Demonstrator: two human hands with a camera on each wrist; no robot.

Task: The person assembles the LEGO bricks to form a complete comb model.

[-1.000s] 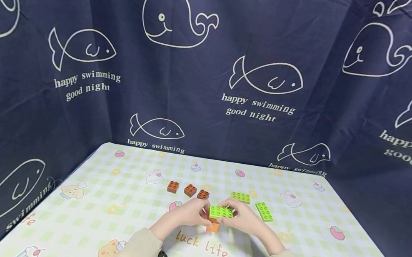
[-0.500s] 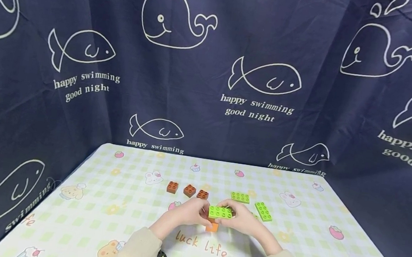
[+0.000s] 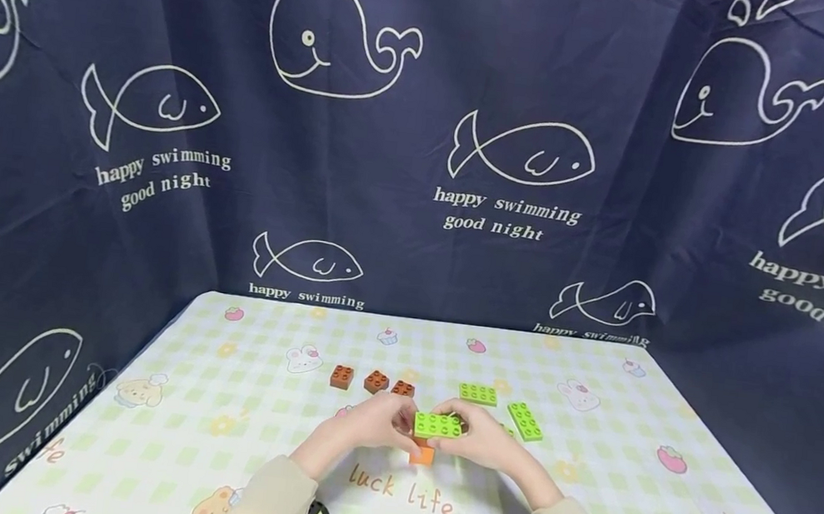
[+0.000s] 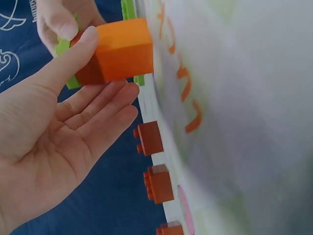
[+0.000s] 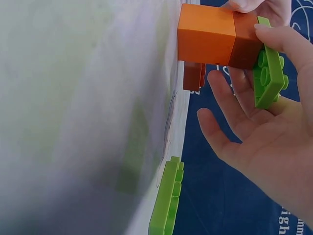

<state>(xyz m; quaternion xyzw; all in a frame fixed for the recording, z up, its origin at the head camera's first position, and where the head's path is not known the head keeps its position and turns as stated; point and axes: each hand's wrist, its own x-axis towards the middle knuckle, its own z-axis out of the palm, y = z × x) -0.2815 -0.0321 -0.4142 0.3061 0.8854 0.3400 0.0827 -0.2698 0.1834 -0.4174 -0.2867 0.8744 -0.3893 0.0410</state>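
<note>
A small stack stands upright on the table in front of me. Its base is an orange block (image 3: pixel 422 456), with a brown brick (image 5: pixel 246 44) above it and a flat lime-green brick (image 3: pixel 438 426) on top. From the left, my left hand (image 3: pixel 383 421) pinches the stack at the brown brick, its thumb lying by the seam with the orange block. My right hand (image 3: pixel 482 439) grips the green brick's right end, thumb in front at its joint with the brown brick. In the head view, the hands and the green brick hide most of the brown brick.
Behind the left hand lie three loose brown bricks, one of them (image 3: pixel 342 377) farthest left. Two flat green bricks, one at the back (image 3: pixel 478 394) and one angled (image 3: pixel 524 421), lie beyond the right hand. Another green piece (image 3: pixel 507 429) is mostly hidden by that hand.
The head view has shifted slightly. Both hands keep nearly the same hold on the stack, and the loose bricks stay where they were.
</note>
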